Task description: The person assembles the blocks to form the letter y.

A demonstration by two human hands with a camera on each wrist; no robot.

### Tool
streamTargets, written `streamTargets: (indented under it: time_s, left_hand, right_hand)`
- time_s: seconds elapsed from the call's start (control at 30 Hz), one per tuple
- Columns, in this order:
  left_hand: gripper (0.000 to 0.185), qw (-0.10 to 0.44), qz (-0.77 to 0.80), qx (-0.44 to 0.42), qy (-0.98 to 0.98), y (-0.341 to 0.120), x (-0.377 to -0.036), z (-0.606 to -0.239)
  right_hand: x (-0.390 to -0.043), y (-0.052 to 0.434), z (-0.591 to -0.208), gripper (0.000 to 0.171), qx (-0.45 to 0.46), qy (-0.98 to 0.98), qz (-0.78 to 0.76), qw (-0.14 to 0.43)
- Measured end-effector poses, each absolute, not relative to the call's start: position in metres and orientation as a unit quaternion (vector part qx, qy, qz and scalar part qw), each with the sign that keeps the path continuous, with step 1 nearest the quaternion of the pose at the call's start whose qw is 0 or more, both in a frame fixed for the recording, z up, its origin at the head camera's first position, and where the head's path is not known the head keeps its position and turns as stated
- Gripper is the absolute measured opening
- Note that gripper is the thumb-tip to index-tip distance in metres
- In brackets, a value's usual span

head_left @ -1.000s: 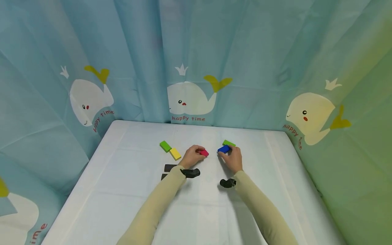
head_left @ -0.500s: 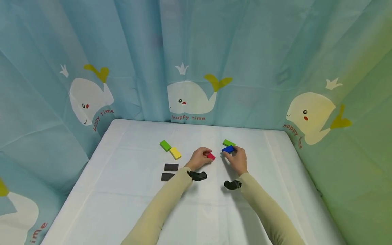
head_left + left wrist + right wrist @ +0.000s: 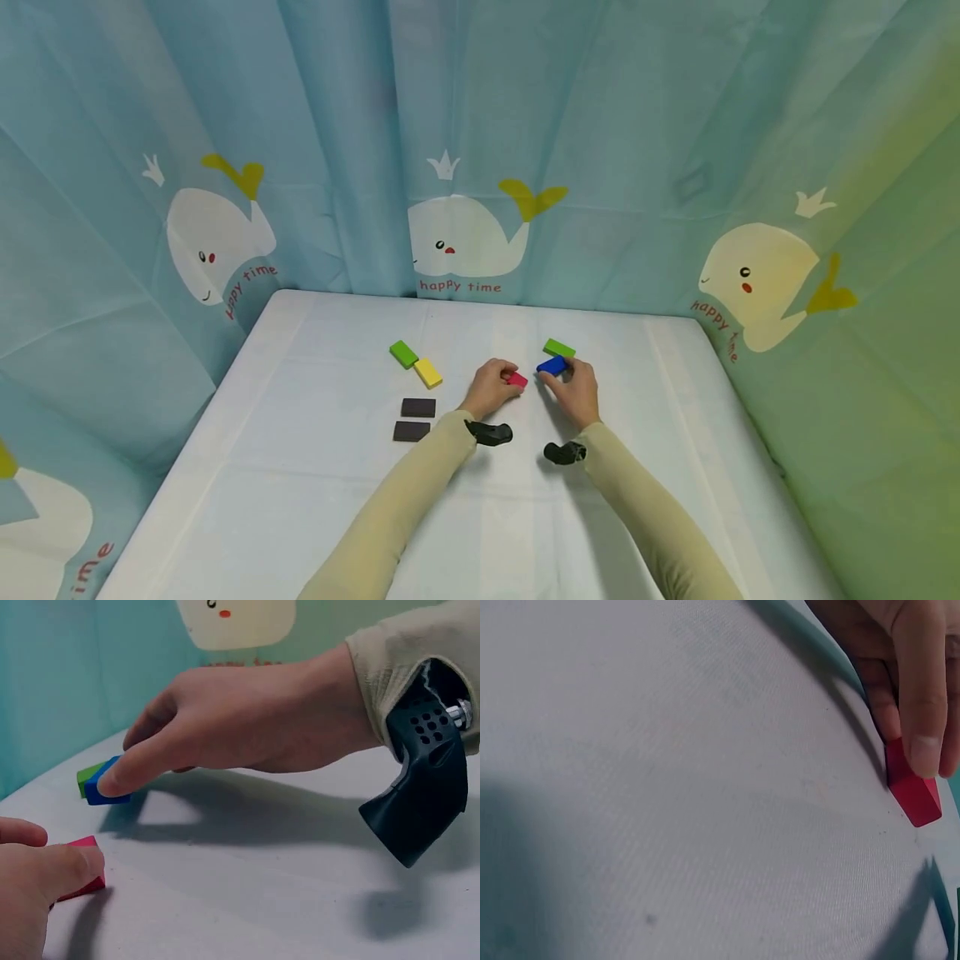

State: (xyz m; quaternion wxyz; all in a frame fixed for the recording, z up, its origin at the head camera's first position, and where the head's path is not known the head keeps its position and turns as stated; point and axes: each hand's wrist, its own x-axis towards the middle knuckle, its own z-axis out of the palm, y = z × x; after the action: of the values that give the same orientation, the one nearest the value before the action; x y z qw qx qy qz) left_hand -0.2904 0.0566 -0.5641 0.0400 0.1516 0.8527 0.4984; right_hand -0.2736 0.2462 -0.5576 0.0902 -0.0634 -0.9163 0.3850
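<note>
Left fingers [image 3: 922, 742] curled onto the red block [image 3: 517, 381], thumb and fingertips pinching its near end; block lying flat on the white tabletop [image 3: 315, 500], just in front of the left hand [image 3: 491, 387]. Same red block seen in the left wrist view as a low wedge under a fingertip, resting on the cloth.

Right fingers [image 3: 120, 776] bent down over the blue block [image 3: 552, 365], forefinger tip pressed on its near edge, thumb at its side: a light grasp, block down on the tabletop. Right hand [image 3: 576, 390] arched above it, wrist raised. Directly behind the blue block, touching or nearly so, a green block [image 3: 559, 347]; whether the two actually meet, not clear.

Red and blue blocks close together, a narrow strip of bare cloth between them, both near the middle of the tabletop.

Further out to the left: another green block [image 3: 403, 353] and a yellow block [image 3: 428, 372], corner to corner at a slant. Nearer than these, two dark brown blocks [image 3: 414, 419], one just behind the other, both flat. Black wrist cameras under both beige sleeves. All round the tabletop, a blue curtain [image 3: 480, 150] printed with white whales.
</note>
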Motion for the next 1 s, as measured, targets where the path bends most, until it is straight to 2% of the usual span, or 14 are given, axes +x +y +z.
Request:
streamTargets:
  time_s: [0.23, 0.47, 0.73, 1.0]
  left_hand:
    - [0.035, 0.04, 0.497, 0.142, 0.855, 0.061, -0.289, -0.565]
    - [0.036, 0.05, 0.533, 0.126, 0.835, 0.064, -0.288, -0.571]
    - [0.037, 0.034, 0.539, 0.127, 0.832, 0.067, -0.287, -0.575]
    - [0.037, 0.032, 0.529, 0.127, 0.839, 0.065, -0.285, -0.571]
  right_hand:
    - [-0.276, 0.242, -0.556, 0.072, -0.066, -0.915, 0.39, 0.079]
    - [-0.278, 0.239, -0.558, 0.07, -0.056, -0.907, 0.405, 0.1]
    - [-0.284, 0.24, -0.569, 0.061, -0.02, -0.926, 0.361, 0.109]
    - [-0.286, 0.238, -0.563, 0.059, -0.002, -0.935, 0.343, 0.089]
